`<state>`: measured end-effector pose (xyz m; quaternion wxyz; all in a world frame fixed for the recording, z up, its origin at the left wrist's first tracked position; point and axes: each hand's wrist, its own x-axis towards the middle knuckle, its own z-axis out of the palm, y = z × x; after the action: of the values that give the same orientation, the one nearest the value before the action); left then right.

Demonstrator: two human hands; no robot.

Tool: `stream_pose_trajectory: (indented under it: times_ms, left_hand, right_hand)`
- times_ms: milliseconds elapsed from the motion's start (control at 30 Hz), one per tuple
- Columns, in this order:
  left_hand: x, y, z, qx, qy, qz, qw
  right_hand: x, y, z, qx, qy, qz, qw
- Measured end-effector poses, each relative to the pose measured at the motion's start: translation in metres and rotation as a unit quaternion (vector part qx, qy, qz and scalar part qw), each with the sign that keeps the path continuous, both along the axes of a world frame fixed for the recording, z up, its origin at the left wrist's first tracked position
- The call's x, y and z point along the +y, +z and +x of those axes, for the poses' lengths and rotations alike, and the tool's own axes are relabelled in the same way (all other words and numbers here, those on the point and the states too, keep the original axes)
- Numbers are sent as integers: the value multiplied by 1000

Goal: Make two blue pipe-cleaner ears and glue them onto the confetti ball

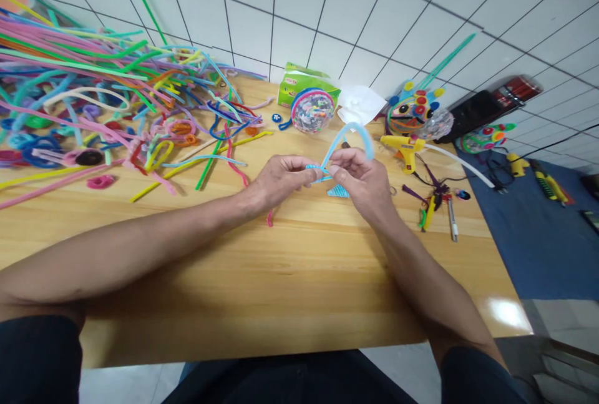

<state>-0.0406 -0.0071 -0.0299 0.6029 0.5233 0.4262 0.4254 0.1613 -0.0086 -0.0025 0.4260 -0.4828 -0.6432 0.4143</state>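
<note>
Both hands meet above the middle of the wooden table. My left hand pinches one end of a light blue pipe cleaner between thumb and finger. My right hand grips the same piece close by, its thumb nearly touching the left fingertips. From between the hands the pipe cleaner arches upward and curls over to the right, its end blurred. A small light blue woven piece lies on the table just under my right hand.
Many coloured pipe cleaners are heaped at the left. Behind the hands are a green box and a round beaded case. A yellow glue gun, decorated crafts and a cutter lie on the right.
</note>
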Motion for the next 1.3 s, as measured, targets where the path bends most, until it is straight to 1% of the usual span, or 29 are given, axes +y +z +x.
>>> stream_pose_trajectory:
  times_ms: [100,200,267,333,400,500,600,700,767,867,1033,1133,1300]
  left_hand:
    - [1,-3,1,-9,-4,-5,1000]
    - [1,-4,1,0,-11,-4,1000]
    - [1,-4,0,7,-16,0,1000]
    - [0,-4,0,10,-11,2,1000]
    - [0,-4,0,-1,2,3,1000]
    - [0,-2,0,-33,24,0,999]
    - [1,3,-1,-51,46,-10,998]
    - [2,7,-2,-64,51,-12,997]
    - [2,8,-2,-78,47,-6,996]
    - [3,5,-1,-102,35,-2,994]
    - [5,0,0,-126,11,-1,992]
    - [5,-1,-1,-134,1,1,991]
    - [5,-1,-1,-127,0,0,992]
  right_hand:
    - [0,0,0,12,3,6,1000]
    - [-2,2,-1,-22,5,30,999]
    - [-5,4,-1,-68,6,71,995]
    - [-8,4,-1,-118,3,137,983]
    - [-9,0,0,-161,-1,227,961]
    - [-8,-11,1,-217,13,351,911]
    - [-4,-21,4,-259,24,449,855]
    - [1,-27,6,-267,7,530,805]
    - [2,-29,6,-269,-3,552,789]
    - [2,-30,5,-265,-11,563,783]
    - [2,-31,4,-252,-11,570,782]
    - [2,-30,5,-263,-3,563,784]
    - [1,-27,5,-292,-2,561,775]
